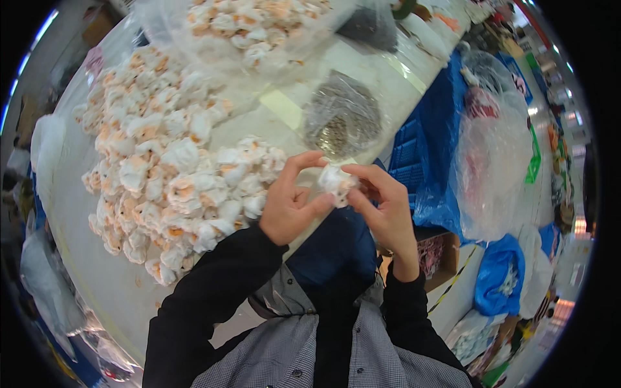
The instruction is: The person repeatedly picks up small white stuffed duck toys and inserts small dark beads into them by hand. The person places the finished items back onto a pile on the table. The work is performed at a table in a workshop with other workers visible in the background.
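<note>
The pale counter carried a heap of white, orange-tinged pieces and, apart from it, a clear bag of small grains; to the right in the room stood a large clear bag and an open blue sack. One soft, crumpled white piece with orange patches was at the counter's near edge, pinched by the left grip and right grip together

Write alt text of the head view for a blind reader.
A person's left hand and right hand hold a small white-and-peach puff by the edge of a pale table. A large heap of similar puffs lies to the left; a clear bag lies beyond.
</note>
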Motion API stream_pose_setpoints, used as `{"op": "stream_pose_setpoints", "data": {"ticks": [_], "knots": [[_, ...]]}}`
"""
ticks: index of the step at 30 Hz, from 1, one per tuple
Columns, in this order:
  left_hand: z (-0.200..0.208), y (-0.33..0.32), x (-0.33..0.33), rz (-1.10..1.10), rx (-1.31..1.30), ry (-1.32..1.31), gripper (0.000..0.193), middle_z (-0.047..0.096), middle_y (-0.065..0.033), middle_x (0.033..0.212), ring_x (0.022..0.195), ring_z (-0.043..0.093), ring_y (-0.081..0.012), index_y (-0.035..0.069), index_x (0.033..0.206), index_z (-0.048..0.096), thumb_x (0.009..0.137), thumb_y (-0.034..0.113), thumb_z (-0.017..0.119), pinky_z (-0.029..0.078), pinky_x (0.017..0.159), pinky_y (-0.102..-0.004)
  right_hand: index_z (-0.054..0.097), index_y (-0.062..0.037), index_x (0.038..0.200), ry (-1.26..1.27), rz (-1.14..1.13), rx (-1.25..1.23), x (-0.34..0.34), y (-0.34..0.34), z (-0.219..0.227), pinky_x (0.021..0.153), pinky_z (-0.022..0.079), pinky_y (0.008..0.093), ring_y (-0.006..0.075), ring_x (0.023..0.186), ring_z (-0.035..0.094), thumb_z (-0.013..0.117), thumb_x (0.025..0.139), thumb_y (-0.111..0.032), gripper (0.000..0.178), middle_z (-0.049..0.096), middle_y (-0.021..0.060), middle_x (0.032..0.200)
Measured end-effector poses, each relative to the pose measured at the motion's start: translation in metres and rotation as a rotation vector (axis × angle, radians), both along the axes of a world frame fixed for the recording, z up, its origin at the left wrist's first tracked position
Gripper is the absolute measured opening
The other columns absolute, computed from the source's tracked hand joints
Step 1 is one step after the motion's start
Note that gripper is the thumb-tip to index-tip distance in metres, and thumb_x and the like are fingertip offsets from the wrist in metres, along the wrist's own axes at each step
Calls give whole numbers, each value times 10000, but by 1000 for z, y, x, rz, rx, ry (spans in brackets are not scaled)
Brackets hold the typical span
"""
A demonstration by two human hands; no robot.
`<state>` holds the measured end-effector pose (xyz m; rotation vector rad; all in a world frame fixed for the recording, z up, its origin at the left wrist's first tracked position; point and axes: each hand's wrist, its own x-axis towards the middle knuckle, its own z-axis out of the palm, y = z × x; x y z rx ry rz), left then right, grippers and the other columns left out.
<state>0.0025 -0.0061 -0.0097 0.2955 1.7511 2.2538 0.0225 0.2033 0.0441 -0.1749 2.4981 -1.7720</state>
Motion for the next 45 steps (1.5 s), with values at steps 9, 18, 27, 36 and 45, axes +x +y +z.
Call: {"op": "stream_pose_setpoints", "data": {"ticks": [9,18,27,36,45], "knots": [[23,-1,-4,-192,106,-186,547,623,-105,1227,1002,684,-102,23,1468,443,959,-50,631,542,830,-216,669,-12,1258,81,-91,-75,7,0,-13,757,541,257,103,847,670,727,925,-31,339,699,61,998],[20,6,-1,-246,74,-202,482,625,-93,1212,967,628,-74,17,1429,495,964,-61,594,499,791,-199,670,-3,1222,136,-117,9,10,1,-24,733,543,279,143,822,684,668,957,-18,265,715,98,988],[26,14,-8,-223,17,-111,249,683,-53,1138,929,617,-68,-35,1206,719,978,-52,621,488,789,-220,671,6,1185,72,-249,-110,7,-4,-37,758,548,271,144,865,690,678,966,-28,222,703,73,981],[19,11,-2,100,-374,143,377,620,61,851,566,343,19,21,1306,709,932,-26,705,250,517,-199,710,-19,1019,437,-234,138,11,-24,-32,674,550,344,256,779,680,831,859,-106,219,655,117,910],[15,9,-10,51,-558,517,272,675,-100,863,573,585,-232,70,1113,763,843,92,785,462,548,-323,672,-4,958,431,-230,139,7,-27,-40,615,522,333,248,701,666,751,924,-48,97,629,118,824]]}}
